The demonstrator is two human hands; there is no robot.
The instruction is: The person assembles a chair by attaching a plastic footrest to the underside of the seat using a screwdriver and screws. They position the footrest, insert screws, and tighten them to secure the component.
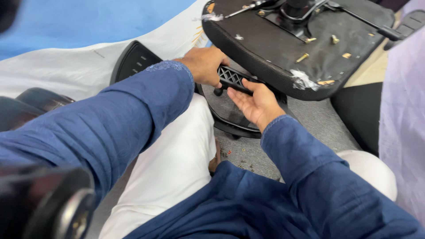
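Your left hand (204, 64) wraps its fingers tight around the top of a black ribbed armrest bracket (232, 79), and your right hand (256, 102) holds it from below, palm up, fingers curled on it. The bracket sits just under the upturned chair seat (283, 57), above the grey floor (310, 119), where small screws (243, 163) lie.

Centre frame, left hand (204, 64) and right hand (254, 102) grip a black latticed bracket (232, 78) beneath an upturned chair seat (283, 48), upper right.

The armrest bracket (232, 79) lies between both hands, near the upturned seat (283, 48); loose screws (241, 161) lie on the floor (318, 124), nearer.
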